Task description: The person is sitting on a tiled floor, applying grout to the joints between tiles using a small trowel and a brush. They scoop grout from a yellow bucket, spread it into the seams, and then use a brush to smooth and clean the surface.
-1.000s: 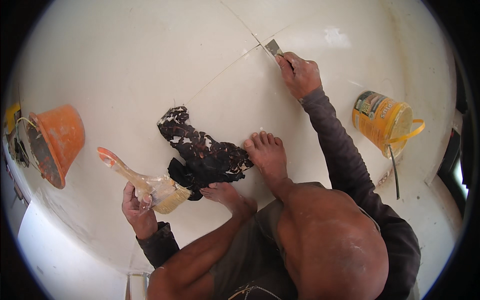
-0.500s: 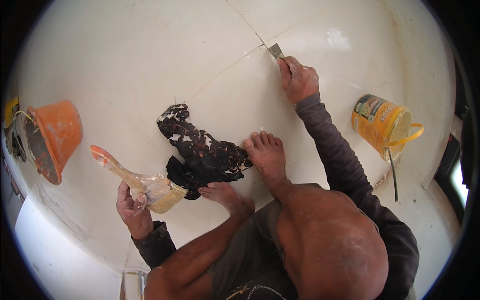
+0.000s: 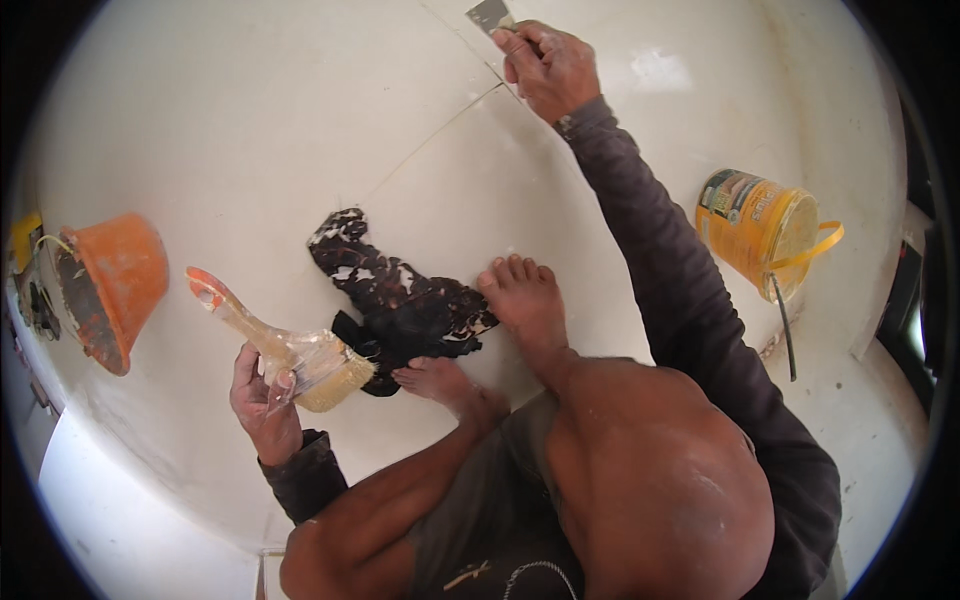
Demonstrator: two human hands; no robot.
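My right hand [image 3: 553, 72] is closed around a small flat scraper [image 3: 490, 14], its metal blade by the thin dark joint line [image 3: 452, 122] in the pale floor, past where the lines cross. At the left, my left hand [image 3: 264, 405] grips a wide paintbrush [image 3: 290, 345]. The brush has pale bristles and a handle with an orange end, which points up and away to the left. A crumpled black patterned cloth [image 3: 405, 300] lies on the floor in front of my feet, touching my toes.
An orange bucket [image 3: 130, 280] with a crusted inside lies tipped at the left. A yellow plastic tub [image 3: 755, 225] with a yellow handle and a dark thin rod [image 3: 785, 330] is at the right. Cords and a yellow object [image 3: 24, 240] are at the far left edge.
My right hand has moved the scraper farther away and to the left, past the crossing of the lines. My left hand keeps the brush in nearly the same place.
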